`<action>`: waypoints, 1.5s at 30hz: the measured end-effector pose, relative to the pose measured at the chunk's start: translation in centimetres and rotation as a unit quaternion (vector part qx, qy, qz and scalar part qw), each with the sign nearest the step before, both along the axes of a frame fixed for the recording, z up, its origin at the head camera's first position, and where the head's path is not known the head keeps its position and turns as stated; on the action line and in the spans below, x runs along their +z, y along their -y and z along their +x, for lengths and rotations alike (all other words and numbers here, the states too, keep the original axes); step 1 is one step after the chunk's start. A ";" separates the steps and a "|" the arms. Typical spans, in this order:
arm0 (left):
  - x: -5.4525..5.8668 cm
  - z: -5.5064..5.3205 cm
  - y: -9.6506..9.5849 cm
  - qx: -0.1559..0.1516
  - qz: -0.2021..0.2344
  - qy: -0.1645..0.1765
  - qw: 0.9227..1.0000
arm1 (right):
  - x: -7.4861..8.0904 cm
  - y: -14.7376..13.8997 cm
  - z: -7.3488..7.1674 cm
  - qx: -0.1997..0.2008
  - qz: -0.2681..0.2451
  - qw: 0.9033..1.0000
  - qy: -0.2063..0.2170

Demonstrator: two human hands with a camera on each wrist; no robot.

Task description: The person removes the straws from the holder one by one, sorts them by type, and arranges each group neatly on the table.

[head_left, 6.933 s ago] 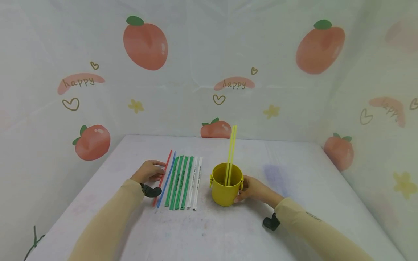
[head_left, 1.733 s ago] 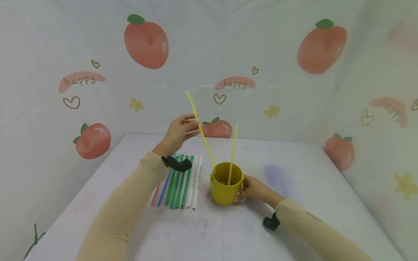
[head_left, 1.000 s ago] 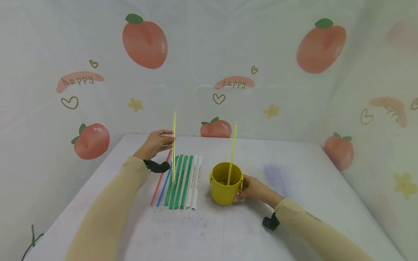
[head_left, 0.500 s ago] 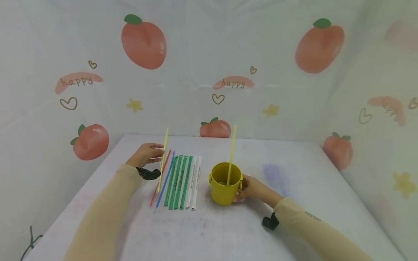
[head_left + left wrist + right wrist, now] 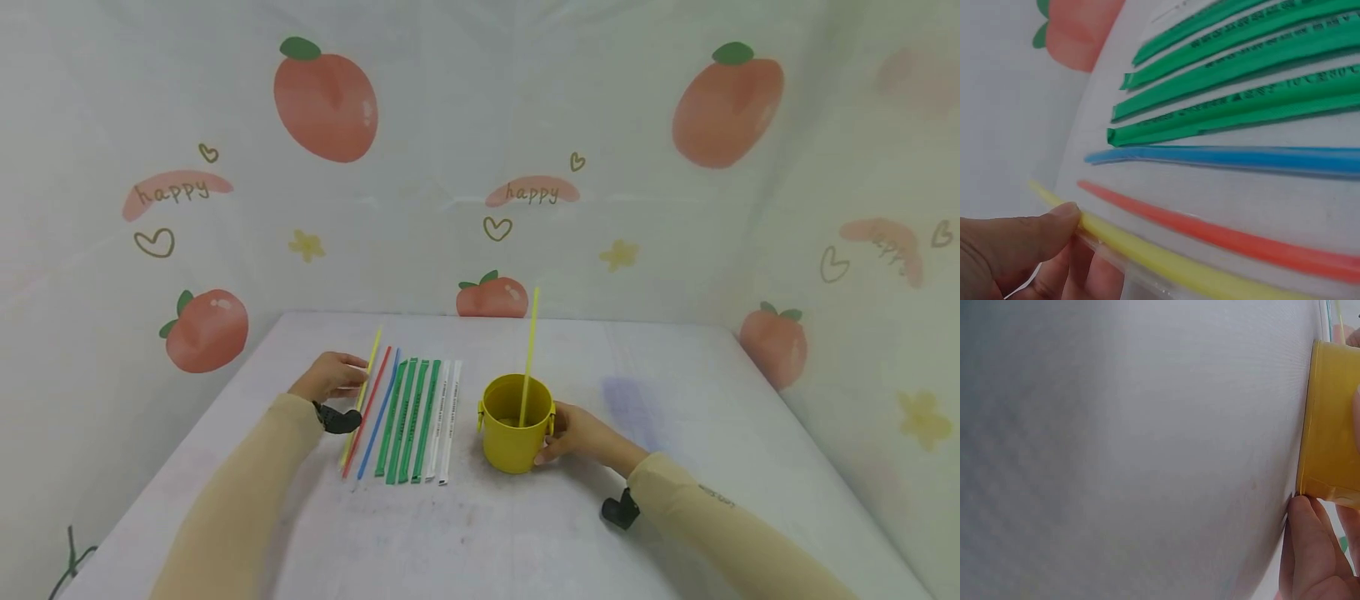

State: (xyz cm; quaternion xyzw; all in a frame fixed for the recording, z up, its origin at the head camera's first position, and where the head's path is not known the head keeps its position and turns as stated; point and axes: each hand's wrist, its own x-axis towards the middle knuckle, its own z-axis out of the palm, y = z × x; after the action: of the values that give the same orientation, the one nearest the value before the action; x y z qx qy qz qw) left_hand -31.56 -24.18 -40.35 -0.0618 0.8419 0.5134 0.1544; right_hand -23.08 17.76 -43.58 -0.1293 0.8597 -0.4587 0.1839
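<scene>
My left hand (image 5: 332, 377) pinches a yellow straw (image 5: 1135, 247) in a clear wrapper, thumb on top, low over the table at the left end of the row. Right beside it lie a red straw (image 5: 367, 412) and a blue straw (image 5: 378, 412). My right hand (image 5: 588, 435) holds the small yellow bucket (image 5: 516, 448) from its right side, fingers curved about the lower wall. A second yellow straw (image 5: 529, 342) leans upright inside the bucket and sticks up well above its rim. In the right wrist view the bucket (image 5: 1332, 425) is partly cut off.
Several green-wrapped straws (image 5: 407, 421) and white-wrapped straws (image 5: 447, 425) lie side by side between the blue straw and the bucket. The white table (image 5: 465, 542) meets a patterned curtain (image 5: 420, 208) at the back and sides.
Of the two yellow straws standing in the bucket, one has been lifted out by my left hand, carried left and lowered beside the red straw. My right hand has stayed on the bucket.
</scene>
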 end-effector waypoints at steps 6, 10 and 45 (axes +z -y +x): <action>-1.2 -0.4 0.2 0.019 -0.025 0.012 0.999 | -0.2 0.1 -0.1 -0.003 -0.006 1.000 0.005; -1.6 -0.5 0.3 0.024 -0.026 0.019 0.999 | -0.3 0.1 -0.2 -0.007 -0.003 1.000 0.002; -2.2 -0.7 0.2 0.039 -0.039 0.031 0.998 | -0.2 0.1 -0.2 -0.005 0.004 1.000 0.001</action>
State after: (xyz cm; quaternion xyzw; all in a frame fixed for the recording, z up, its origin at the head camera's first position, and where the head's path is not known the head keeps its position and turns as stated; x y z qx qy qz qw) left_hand -32.27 -24.34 -42.54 -0.1157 0.8529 0.4841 0.1577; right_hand -23.25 17.70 -43.77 -0.1240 0.8619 -0.4563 0.1830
